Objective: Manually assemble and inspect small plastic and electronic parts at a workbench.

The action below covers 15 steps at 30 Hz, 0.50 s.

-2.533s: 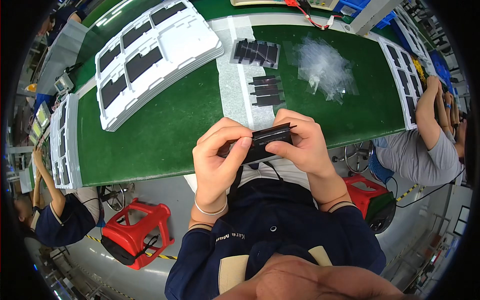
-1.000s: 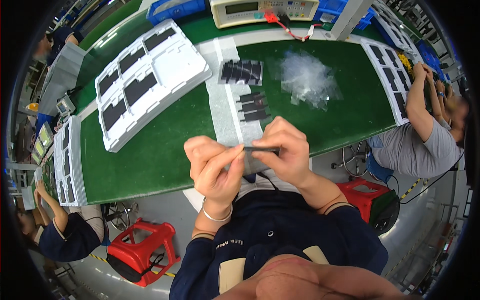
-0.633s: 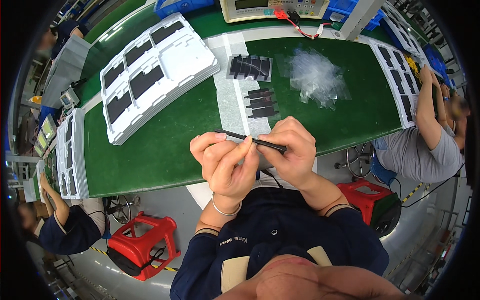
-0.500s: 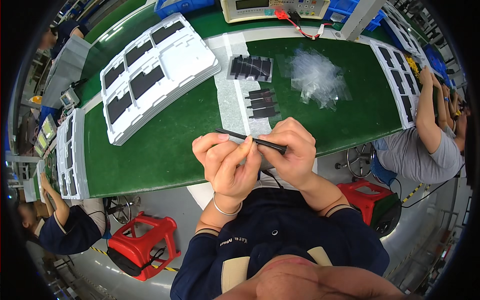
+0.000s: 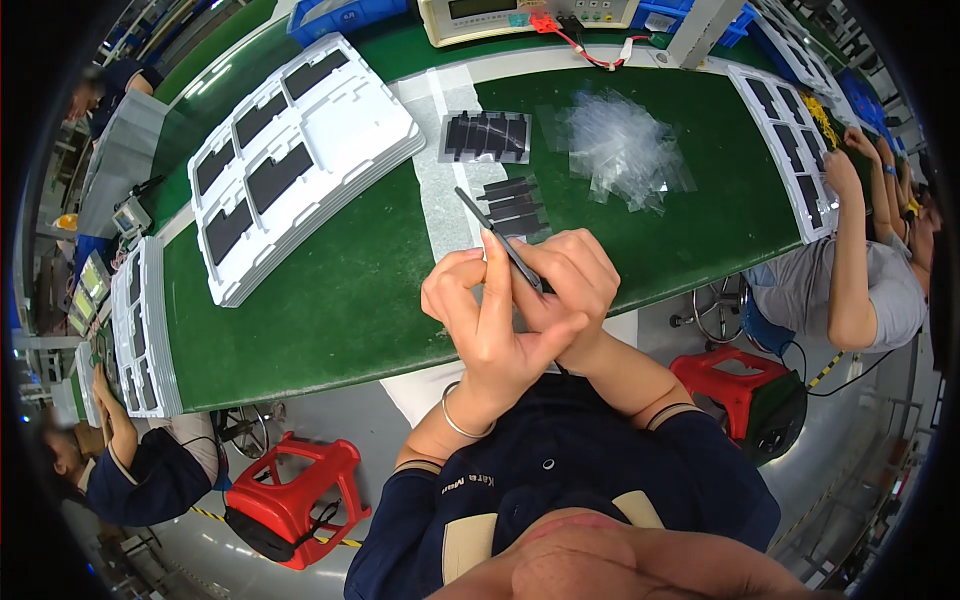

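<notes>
Thin black strip (image 5: 500,240) was held edge-on above the near edge of the green worktop (image 5: 340,290), its long axis slanting from upper left, the free end, down to lower right. The left hand (image 5: 490,325) pinched its lower part; the right hand (image 5: 570,275) gripped beside it. It looked light, stiff and flat, probably best held by its edges.

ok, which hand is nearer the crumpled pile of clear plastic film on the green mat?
Right. The right hand is below-left of the clear film pile; the left hand lies farther left and lower.
</notes>
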Each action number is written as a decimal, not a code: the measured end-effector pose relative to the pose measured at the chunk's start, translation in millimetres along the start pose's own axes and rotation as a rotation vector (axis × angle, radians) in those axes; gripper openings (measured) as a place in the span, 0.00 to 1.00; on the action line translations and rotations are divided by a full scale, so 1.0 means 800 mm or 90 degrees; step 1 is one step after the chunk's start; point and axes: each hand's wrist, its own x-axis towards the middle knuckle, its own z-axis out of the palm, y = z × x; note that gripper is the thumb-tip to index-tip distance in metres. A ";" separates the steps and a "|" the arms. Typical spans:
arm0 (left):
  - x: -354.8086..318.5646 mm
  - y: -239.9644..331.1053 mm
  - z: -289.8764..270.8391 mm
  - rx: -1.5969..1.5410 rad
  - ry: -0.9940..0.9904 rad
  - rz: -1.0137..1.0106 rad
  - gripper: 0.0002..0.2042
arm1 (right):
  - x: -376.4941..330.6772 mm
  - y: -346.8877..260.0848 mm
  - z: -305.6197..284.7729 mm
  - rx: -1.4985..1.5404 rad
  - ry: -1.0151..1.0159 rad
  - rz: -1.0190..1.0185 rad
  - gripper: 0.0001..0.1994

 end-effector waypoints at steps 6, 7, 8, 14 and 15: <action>0.002 -0.004 -0.017 -0.023 -0.084 -0.033 0.39 | 0.010 0.005 -0.011 0.083 -0.080 0.082 0.09; 0.002 -0.013 -0.026 -0.038 -0.107 -0.037 0.38 | 0.011 0.011 -0.018 0.180 -0.129 0.164 0.09; 0.002 -0.022 -0.033 -0.026 -0.092 -0.028 0.32 | 0.011 0.015 -0.025 0.279 -0.177 0.245 0.10; -0.001 -0.032 -0.037 -0.641 -0.095 -0.401 0.29 | 0.016 0.012 -0.037 0.397 -0.350 0.357 0.13; -0.006 -0.034 -0.036 -0.663 -0.063 -0.440 0.28 | 0.011 0.010 -0.032 0.437 -0.321 0.401 0.14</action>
